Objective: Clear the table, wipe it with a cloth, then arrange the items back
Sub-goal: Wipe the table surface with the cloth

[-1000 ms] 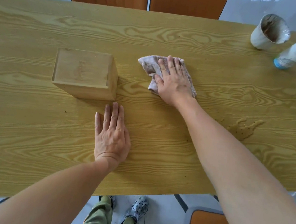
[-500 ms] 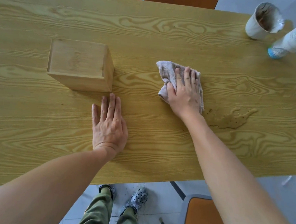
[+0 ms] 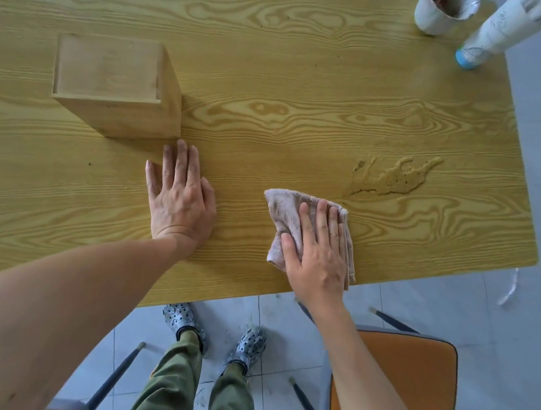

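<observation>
My right hand (image 3: 318,255) presses flat on a folded pinkish cloth (image 3: 286,211) near the front edge of the wooden table (image 3: 276,56). My left hand (image 3: 181,193) lies flat and empty on the table, fingers together, just in front of a wooden box (image 3: 115,87). A brownish wet spill (image 3: 394,175) spreads on the table beyond and to the right of the cloth. At the far right corner stand a dirty white cup (image 3: 441,11) and a white bottle (image 3: 497,31) with a blue base.
An orange chair (image 3: 411,380) stands below the table's front edge on the right, and another chair's legs (image 3: 113,378) show at the lower left. My feet (image 3: 214,331) are on the grey tiled floor.
My right hand has dragged the cloth from the middle of the table toward the front edge. The left hand has stayed flat by the box. The camera has tilted down.
</observation>
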